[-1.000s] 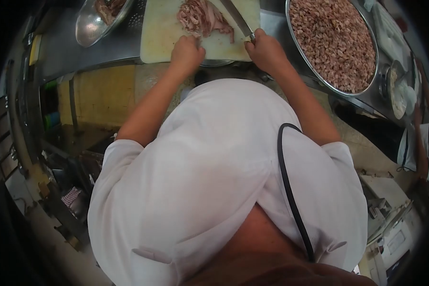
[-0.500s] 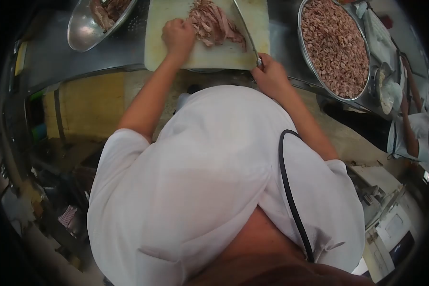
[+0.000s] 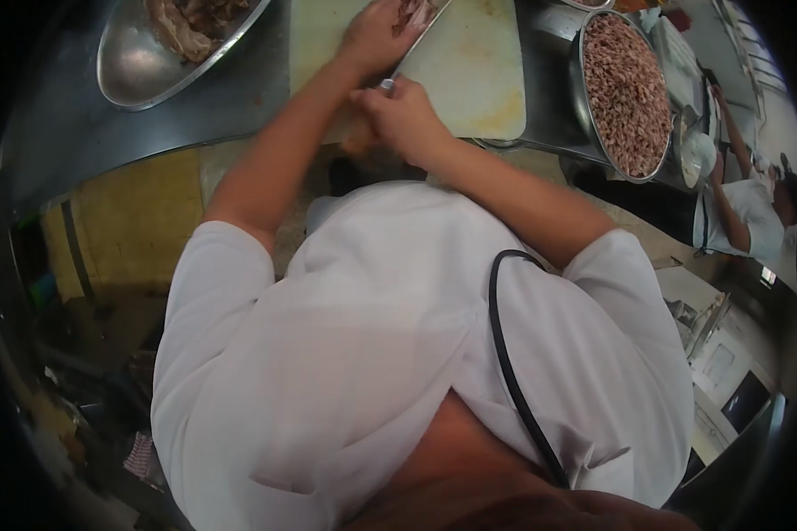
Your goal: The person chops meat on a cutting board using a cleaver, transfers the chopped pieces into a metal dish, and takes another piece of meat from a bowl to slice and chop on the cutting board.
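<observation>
My right hand [image 3: 407, 117] is wrapped round the handle of a knife [image 3: 421, 44]. Its blade slants up and to the right across the pale cutting board [image 3: 476, 66], along the near side of the meat. My left hand [image 3: 381, 37] is bent over sliced cooked meat [image 3: 416, 12] at the board's far part, fingers curled against it. The top edge of the view cuts off part of the meat and the knife tip.
To the left a metal bowl [image 3: 137, 66] holds larger meat pieces [image 3: 186, 31]. On the right stands a metal tray [image 3: 584, 84] heaped with chopped meat [image 3: 627, 93]. Beyond it, a person in white [image 3: 748, 212] is at the same counter.
My right hand has swung left with the knife, from the board's right edge to beside the meat. My left hand has moved up and right onto the meat. The view has shifted slightly.
</observation>
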`<act>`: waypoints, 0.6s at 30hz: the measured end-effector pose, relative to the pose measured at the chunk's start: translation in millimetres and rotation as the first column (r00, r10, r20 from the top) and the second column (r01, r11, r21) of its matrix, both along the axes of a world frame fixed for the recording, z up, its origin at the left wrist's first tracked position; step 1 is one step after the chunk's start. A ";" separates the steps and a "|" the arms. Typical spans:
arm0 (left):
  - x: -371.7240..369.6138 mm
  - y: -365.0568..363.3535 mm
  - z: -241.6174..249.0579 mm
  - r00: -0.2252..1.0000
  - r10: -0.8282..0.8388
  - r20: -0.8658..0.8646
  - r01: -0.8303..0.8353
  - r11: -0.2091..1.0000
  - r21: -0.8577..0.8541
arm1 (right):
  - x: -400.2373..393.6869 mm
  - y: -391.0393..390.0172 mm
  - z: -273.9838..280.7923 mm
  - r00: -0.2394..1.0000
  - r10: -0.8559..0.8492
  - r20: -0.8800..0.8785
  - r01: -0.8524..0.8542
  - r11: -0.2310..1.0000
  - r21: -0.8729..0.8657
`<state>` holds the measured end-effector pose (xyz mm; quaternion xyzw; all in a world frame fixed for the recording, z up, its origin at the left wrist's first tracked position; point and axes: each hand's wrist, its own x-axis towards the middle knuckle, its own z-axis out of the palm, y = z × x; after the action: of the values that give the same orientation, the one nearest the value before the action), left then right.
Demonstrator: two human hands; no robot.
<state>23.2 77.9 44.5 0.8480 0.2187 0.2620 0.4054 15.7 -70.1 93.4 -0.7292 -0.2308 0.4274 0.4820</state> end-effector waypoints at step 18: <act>11.0 -45.9 20.8 0.761 0.327 -0.561 -0.093 0.910 0.404 | 132.4 -141.1 64.7 0.944 0.150 -0.295 -0.189 0.976 -0.106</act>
<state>34.2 32.0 65.3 0.9143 0.3836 0.0496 0.1205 148.1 -211.2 158.1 -0.6677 -0.1920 0.5823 0.4222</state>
